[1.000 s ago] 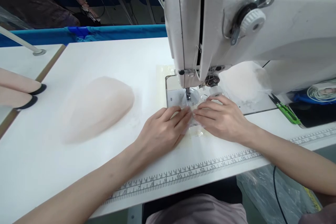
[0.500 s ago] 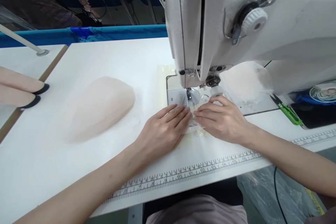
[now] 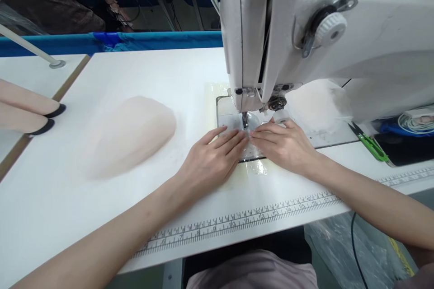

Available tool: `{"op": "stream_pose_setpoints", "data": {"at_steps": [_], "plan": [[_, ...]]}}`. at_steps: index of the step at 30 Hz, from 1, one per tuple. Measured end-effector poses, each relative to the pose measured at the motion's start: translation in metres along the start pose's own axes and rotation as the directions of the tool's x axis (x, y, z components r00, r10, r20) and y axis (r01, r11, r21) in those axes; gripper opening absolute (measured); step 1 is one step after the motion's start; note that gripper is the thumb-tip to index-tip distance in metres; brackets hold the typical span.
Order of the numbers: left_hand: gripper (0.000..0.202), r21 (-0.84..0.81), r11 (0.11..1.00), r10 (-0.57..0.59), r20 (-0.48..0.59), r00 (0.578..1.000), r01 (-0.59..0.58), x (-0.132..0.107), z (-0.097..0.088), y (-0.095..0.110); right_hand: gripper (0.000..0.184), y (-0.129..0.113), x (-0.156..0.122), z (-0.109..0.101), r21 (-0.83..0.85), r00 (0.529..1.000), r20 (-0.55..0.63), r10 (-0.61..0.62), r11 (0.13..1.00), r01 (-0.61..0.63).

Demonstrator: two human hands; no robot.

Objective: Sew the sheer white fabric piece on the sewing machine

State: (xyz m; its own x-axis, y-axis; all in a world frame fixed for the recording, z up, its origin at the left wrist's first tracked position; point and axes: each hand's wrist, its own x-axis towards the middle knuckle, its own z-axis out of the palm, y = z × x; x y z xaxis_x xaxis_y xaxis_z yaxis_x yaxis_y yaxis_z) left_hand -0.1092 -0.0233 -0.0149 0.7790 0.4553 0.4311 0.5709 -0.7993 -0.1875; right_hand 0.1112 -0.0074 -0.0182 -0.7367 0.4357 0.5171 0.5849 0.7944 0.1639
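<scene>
My left hand [image 3: 210,159] lies flat on the white table, fingers stretched toward the needle [image 3: 244,119] of the white sewing machine [image 3: 305,40]. My right hand [image 3: 285,144] lies flat opposite it, fingertips almost meeting the left ones. Both press a small sheer piece of fabric [image 3: 250,144] down on the metal needle plate [image 3: 227,119], just in front of the presser foot. Most of the piece is hidden under my fingers.
A pile of pale pink sheer pieces [image 3: 130,133] lies to the left, another pile [image 3: 313,104] behind the machine arm. Green thread snips [image 3: 369,144] rest at the right. A ruler strip [image 3: 244,221] runs along the table's front edge. Beige forms with black tips [image 3: 30,115] lie at far left.
Both hands have slid forward toward the needle, carrying the sheer piece farther under the presser foot. The camera has shifted slightly.
</scene>
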Motion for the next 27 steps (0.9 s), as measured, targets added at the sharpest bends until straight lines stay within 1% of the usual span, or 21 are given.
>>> {"op": "stream_pose_setpoints", "data": {"at_steps": [5,11,14,17,20,23,27], "plan": [[0.03,-0.019,1.0,0.001,0.003,1.0,-0.001,-0.004,-0.002,0.002,0.022,-0.002,-0.003,0.001,-0.05,1.0,-0.014,-0.015,0.999,0.015],[0.03,-0.055,0.996,-0.063,0.013,0.998,0.064,-0.001,0.003,-0.004,0.019,-0.003,-0.001,0.002,-0.062,0.999,-0.049,-0.02,0.998,0.017],[0.03,-0.075,0.994,-0.079,0.02,0.997,0.08,0.0,-0.001,0.0,0.02,-0.004,-0.001,0.003,-0.069,0.999,-0.054,-0.01,0.998,0.006],[0.029,-0.056,0.995,-0.076,0.02,0.997,0.077,-0.001,-0.005,0.006,0.022,-0.006,-0.001,0.003,-0.068,0.998,-0.056,0.012,0.998,-0.016],[0.029,-0.026,0.997,-0.073,0.026,0.997,0.073,-0.001,-0.007,0.008,0.022,-0.006,-0.001,0.003,-0.06,0.998,-0.044,0.035,0.997,-0.038],[0.032,-0.008,0.997,-0.074,0.013,0.997,0.074,0.0,-0.004,0.006,0.021,-0.006,0.001,0.002,-0.059,0.998,-0.037,0.053,0.997,-0.055],[0.036,0.004,0.997,-0.081,0.011,0.997,0.081,0.001,0.001,0.0,0.025,-0.005,0.004,0.003,-0.102,0.996,0.023,0.085,0.991,-0.083]]}}
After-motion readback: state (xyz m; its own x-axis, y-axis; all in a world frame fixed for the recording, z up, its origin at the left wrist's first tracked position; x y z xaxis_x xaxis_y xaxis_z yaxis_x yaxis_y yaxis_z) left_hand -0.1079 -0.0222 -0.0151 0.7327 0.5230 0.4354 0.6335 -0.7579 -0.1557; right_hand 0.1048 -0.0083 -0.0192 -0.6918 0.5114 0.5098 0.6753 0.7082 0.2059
